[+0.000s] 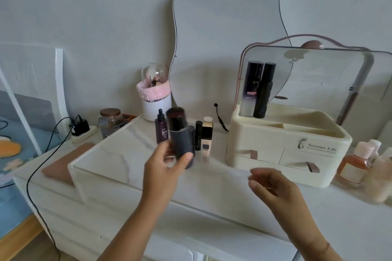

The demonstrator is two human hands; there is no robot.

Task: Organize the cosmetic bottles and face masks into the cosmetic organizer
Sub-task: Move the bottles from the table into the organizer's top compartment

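Note:
My left hand (164,167) grips a dark grey bottle (180,133) with a maroon cap, lifted above the white dresser top (118,154). My right hand (269,184) hovers with its fingers loosely curled and nothing in it, just in front of the cream cosmetic organizer (282,144). The organizer's clear lid (318,82) stands up. Two tall dark bottles (258,89) stand upright in its back left corner. On the dresser behind my left hand stand a dropper bottle (161,127), a slim black tube (198,135) and a foundation bottle (207,137).
A wavy mirror (224,34) leans on the wall. A white brush holder with a pink band (156,99) stands at the back. A glass jar (110,122) and a power strip (81,129) with a black cable are on the left. Peach bottles (358,163) stand right of the organizer.

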